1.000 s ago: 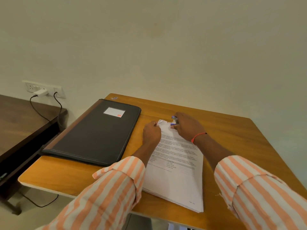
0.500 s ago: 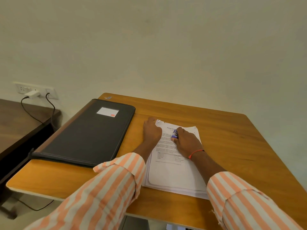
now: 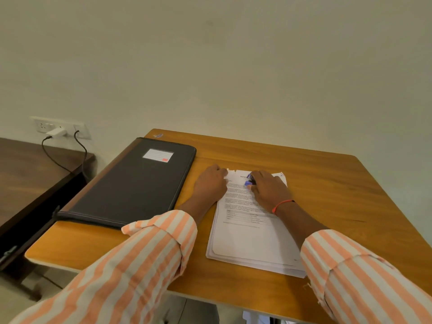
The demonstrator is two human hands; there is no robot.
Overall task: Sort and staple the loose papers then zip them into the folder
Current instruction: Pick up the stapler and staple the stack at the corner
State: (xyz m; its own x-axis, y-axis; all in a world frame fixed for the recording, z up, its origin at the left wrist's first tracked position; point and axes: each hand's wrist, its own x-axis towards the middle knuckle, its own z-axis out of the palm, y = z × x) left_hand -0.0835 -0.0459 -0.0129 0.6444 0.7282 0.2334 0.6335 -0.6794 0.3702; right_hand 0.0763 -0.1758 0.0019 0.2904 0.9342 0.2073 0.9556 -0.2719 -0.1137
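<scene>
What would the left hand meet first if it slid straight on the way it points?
Probably only bare table: the left hand, gripping a corner of the papers, points toward the far edge, then the wall.

Your stack of printed papers (image 3: 252,239) lies flat on the wooden table (image 3: 327,183), its sheets slightly fanned along the bottom edge. The ragged top-left corner is under your left hand (image 3: 210,185) (pinching or only pressing, hard to say). The small blue stapler (image 3: 249,180) sits over the top sheet near its heading, mostly hidden in your right hand's (image 3: 268,190) grip. The black zip folder (image 3: 131,183) lies closed and flat to the left of the stack, not touching it, white label up.
</scene>
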